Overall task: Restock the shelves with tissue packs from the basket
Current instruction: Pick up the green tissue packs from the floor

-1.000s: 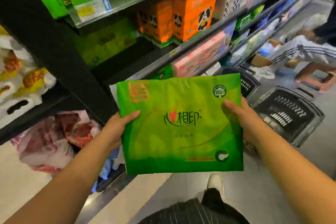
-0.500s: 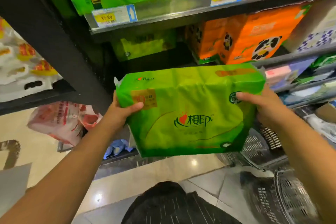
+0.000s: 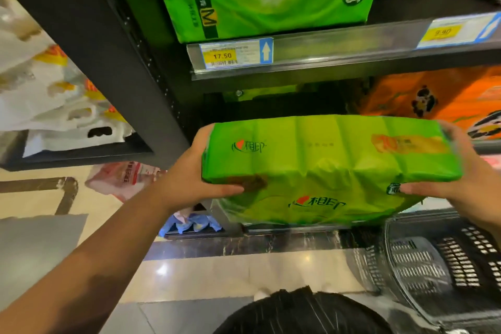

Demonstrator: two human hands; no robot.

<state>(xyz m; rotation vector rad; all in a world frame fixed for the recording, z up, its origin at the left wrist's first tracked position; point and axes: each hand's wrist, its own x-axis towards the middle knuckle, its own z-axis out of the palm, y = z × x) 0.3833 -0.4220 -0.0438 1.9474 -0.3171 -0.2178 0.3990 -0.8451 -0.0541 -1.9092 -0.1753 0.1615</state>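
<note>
Two hands hold one green tissue pack by its ends. Your left hand clasps the left end with its thumb across the near face, and your right hand clasps the right end. The pack lies level before the dark gap under the shelf tagged 17.50. The black basket sits below to the right.

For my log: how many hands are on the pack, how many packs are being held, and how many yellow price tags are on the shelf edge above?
Hands: 2 (left hand, right hand)
Packs held: 1 (green tissue pack)
Yellow price tags: 2 (17.50 tag, 9.90 tag)
Total: 5
</note>
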